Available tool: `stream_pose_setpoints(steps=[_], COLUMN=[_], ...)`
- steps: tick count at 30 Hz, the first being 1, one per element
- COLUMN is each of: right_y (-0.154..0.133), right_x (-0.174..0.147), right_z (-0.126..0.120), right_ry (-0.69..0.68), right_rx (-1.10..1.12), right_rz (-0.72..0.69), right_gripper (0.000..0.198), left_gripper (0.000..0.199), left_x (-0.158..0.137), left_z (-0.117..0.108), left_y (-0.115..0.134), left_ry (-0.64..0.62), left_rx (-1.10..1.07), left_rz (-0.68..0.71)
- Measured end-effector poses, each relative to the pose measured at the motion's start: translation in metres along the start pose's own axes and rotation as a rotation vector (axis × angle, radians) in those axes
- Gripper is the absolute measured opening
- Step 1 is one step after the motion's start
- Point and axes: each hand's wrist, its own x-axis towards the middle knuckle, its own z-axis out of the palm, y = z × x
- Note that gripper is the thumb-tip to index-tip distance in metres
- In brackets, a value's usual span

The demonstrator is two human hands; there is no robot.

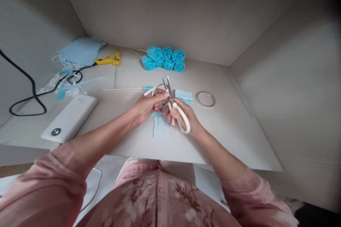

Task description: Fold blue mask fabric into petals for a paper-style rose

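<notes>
My right hand [183,113] grips white-handled scissors [183,120], whose parted blades point away from me. Close beside the blades, my left hand [151,104] pinches a narrow white strip [149,91] that curls over its fingers. Beneath both hands lies a light-blue fabric piece [161,127], partly covered by them. Just past my right hand is a small stack of blue fabric pieces [183,95]. A thin wooden stick [124,89] with a blue end rests beyond my left hand.
Several blue fabric roses [167,54] lie at the back. A yellow glue gun [109,59], blue face masks [81,50], scraps [62,83] and a white power bank [70,117] are on the left. A ring of wire or tape [205,105] lies right. Panels enclose the table.
</notes>
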Motion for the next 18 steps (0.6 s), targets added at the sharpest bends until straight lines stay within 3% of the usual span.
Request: stream_pose_setpoints(steps=[5,10,13,18], right_y=[0.005,-0.001,-0.008,-0.004], right_x=[0.002,0.005,0.005,0.002], right_z=[-0.005,-0.024,-0.033,-0.035], right_ry=[0.001,-0.019,-0.109,-0.360], right_rx=[0.042,0.438,0.579,0.639], right_rz=[-0.036,-0.032,-0.008,0.116], right_gripper=[0.050,0.054,0.057,0.060], left_gripper=[0.036,0.057,0.068,0.059], left_x=[-0.001,0.005,0.011,0.017], left_z=[0.001,-0.005,-0.014,-0.027], left_y=[0.000,0.007,0.012,0.017], left_ry=[-0.053,-0.081,-0.124,-0.162], left_rx=[0.008,0.005,-0.011,0.091], left_rz=[0.008,0.115,0.148,0.191])
